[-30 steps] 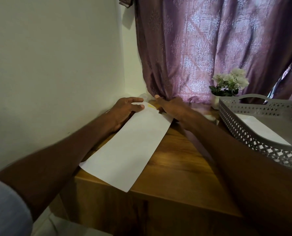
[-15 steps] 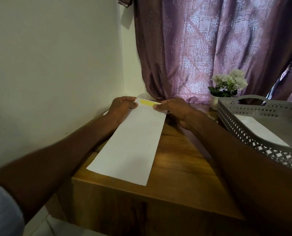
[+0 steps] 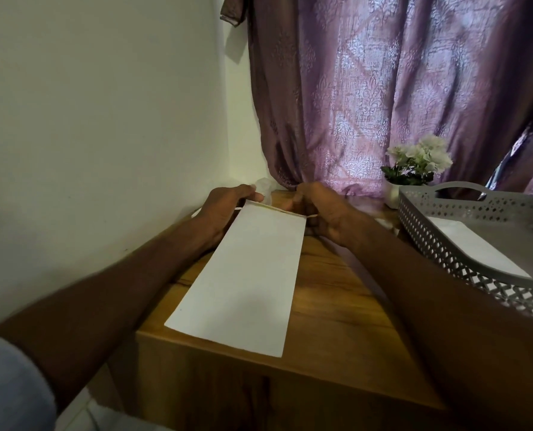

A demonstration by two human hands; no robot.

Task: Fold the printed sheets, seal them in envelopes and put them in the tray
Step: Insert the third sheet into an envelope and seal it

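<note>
A long white envelope [image 3: 246, 275] lies lengthwise on the wooden table [image 3: 336, 306], its near end at the front edge. My left hand [image 3: 224, 206] pinches the far left corner. My right hand [image 3: 318, 209] grips the far right corner, where a thin strip of the flap's edge sticks out. The flap at the far end is folded down. A grey perforated tray [image 3: 464, 250] stands at the right with a white envelope [image 3: 473, 244] lying in it.
A white wall runs along the table's left side and a purple curtain [image 3: 383, 88] hangs behind. A small pot of white flowers [image 3: 414, 163] stands behind the tray. Crumpled clear plastic [image 3: 265, 188] lies at the far corner.
The envelope has been turned straighter on the table. The yellow strip seen at the flap half a second ago is hidden now, with the flap folded down under both hands.
</note>
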